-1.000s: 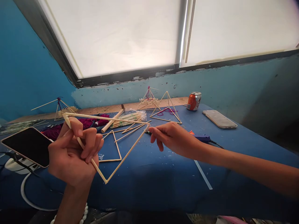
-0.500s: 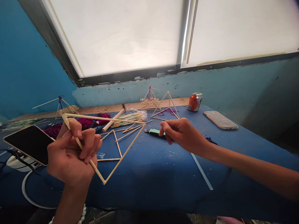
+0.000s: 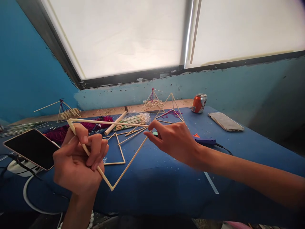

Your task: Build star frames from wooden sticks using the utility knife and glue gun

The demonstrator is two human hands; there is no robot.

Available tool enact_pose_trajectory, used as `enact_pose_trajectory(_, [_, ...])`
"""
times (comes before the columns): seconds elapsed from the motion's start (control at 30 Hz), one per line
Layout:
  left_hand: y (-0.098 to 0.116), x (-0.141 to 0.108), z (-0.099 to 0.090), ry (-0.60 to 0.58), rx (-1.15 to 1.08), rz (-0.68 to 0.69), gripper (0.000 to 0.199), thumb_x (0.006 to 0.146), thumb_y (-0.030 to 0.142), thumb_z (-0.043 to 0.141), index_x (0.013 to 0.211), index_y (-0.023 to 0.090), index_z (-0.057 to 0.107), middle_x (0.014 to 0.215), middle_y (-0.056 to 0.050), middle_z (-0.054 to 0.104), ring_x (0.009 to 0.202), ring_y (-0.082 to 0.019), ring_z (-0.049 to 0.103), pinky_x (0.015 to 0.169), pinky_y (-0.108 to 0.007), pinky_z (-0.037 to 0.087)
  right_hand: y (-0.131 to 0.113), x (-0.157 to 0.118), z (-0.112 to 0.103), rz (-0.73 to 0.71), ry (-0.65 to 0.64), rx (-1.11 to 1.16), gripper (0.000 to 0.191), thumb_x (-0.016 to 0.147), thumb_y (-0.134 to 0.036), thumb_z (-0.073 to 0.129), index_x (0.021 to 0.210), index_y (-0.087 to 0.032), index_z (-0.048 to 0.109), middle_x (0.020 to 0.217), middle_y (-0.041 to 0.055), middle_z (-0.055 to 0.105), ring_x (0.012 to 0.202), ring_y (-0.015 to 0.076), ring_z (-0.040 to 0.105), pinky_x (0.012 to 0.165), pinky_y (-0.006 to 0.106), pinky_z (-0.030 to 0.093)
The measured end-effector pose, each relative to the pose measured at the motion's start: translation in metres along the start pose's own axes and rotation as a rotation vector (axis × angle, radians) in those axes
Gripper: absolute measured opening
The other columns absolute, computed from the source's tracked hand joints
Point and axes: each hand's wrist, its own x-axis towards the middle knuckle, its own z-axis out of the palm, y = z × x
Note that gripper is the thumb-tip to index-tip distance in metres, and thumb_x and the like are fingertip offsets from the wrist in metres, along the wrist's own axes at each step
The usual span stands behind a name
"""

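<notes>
My left hand point(image 3: 79, 159) is wrapped round one side of a triangle of thin wooden sticks point(image 3: 130, 166), holding it tilted above the table. At the triangle's right corner, the thumb and forefinger of my right hand point(image 3: 175, 140) close on the joint, which their tips partly hide. Behind that hand lies a green-handled cutter point(image 3: 155, 134), mostly covered. On the table beyond the held triangle rests another stick frame point(image 3: 121, 148), with loose sticks beside it.
Stick pyramids point(image 3: 172, 108) stand toward the wall near a soda can point(image 3: 199, 103). A phone point(image 3: 226, 121) lies at right; another phone point(image 3: 32, 149) is propped at left. Purple yarn point(image 3: 58, 135), a blue glue gun point(image 3: 205, 141) with its cord and a clear glue stick point(image 3: 211, 183) lie about.
My right hand has moved left and its fingertips have come onto the triangle's right corner. My left hand and the triangle have shifted slightly right. The blue glue gun has come into view.
</notes>
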Motion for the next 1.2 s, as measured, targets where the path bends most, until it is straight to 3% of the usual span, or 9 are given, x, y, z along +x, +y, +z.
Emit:
enact_pose_trajectory(0.23, [-0.013, 0.005, -0.006, 0.008, 0.046, 0.025, 0.021, 0.081, 0.034, 0.058, 0.066, 0.022, 0.049, 0.035, 0.008, 0.025, 0.029, -0.007, 0.017, 0.036, -0.024, 0.018, 0.003, 0.003, 0.005, -0.032, -0.042, -0.166, 0.03, 0.103, -0.029, 0.038, 0.101, -0.015, 0.065, 0.057, 0.0012, 0.061, 0.045, 0.0109, 0.045, 0.053, 0.027, 0.018])
enact_pose_trajectory(0.43, [-0.024, 0.006, -0.013, 0.007, 0.039, 0.012, 0.018, 0.086, 0.031, 0.053, 0.07, 0.021, 0.051, 0.036, 0.008, 0.026, 0.031, -0.007, 0.016, 0.038, -0.023, 0.017, 0.019, 0.0, 0.003, 0.012, -0.014, -0.177, 0.027, 0.101, -0.028, 0.038, 0.1, -0.016, 0.062, 0.058, -0.0003, 0.061, 0.046, 0.0104, 0.047, 0.053, 0.027, 0.019])
enact_pose_trajectory(0.67, [-0.027, 0.007, -0.014, 0.019, 0.061, -0.005, 0.018, 0.086, 0.031, 0.053, 0.071, 0.021, 0.052, 0.036, 0.008, 0.026, 0.032, -0.007, 0.016, 0.038, -0.023, 0.018, 0.047, -0.001, -0.009, 0.11, -0.039, -0.346, 0.028, 0.099, -0.031, 0.04, 0.103, -0.016, 0.062, 0.06, 0.0015, 0.064, 0.048, 0.0137, 0.051, 0.054, 0.027, 0.021])
enact_pose_trajectory(0.87, [-0.031, 0.01, -0.015, 0.021, 0.063, -0.011, 0.017, 0.085, 0.031, 0.054, 0.071, 0.022, 0.053, 0.036, 0.008, 0.026, 0.03, -0.007, 0.017, 0.038, -0.023, 0.018, 0.097, -0.011, -0.039, 0.192, 0.106, -0.608, 0.032, 0.097, -0.036, 0.041, 0.095, -0.017, 0.066, 0.058, 0.0033, 0.061, 0.048, 0.016, 0.05, 0.054, 0.028, 0.021])
enact_pose_trajectory(0.97, [-0.034, 0.012, -0.015, 0.016, 0.065, -0.003, 0.016, 0.083, 0.029, 0.055, 0.07, 0.021, 0.053, 0.036, 0.009, 0.026, 0.03, -0.006, 0.018, 0.038, -0.023, 0.018, 0.122, -0.023, -0.057, 0.214, 0.141, -0.613, 0.033, 0.097, -0.04, 0.042, 0.093, -0.017, 0.066, 0.06, 0.0031, 0.061, 0.048, 0.0158, 0.049, 0.055, 0.028, 0.024])
enact_pose_trajectory(1.1, [-0.044, 0.016, -0.015, -0.009, 0.064, 0.026, 0.012, 0.081, 0.028, 0.056, 0.071, 0.021, 0.054, 0.036, 0.009, 0.027, 0.029, -0.007, 0.02, 0.038, -0.024, 0.019, 0.137, -0.047, -0.083, 0.292, 0.16, -0.619, 0.026, 0.093, -0.04, 0.051, 0.091, -0.02, 0.067, 0.061, 0.0019, 0.063, 0.051, 0.0166, 0.051, 0.055, 0.028, 0.028])
enact_pose_trajectory(1.2, [-0.052, 0.019, -0.014, -0.037, 0.046, 0.027, 0.01, 0.078, 0.029, 0.057, 0.071, 0.022, 0.056, 0.036, 0.009, 0.027, 0.029, -0.007, 0.021, 0.038, -0.025, 0.017, 0.143, -0.072, -0.107, 0.4, 0.29, -0.675, 0.02, 0.088, -0.036, 0.056, 0.093, -0.022, 0.069, 0.065, 0.0018, 0.066, 0.061, 0.019, 0.059, 0.056, 0.027, 0.032])
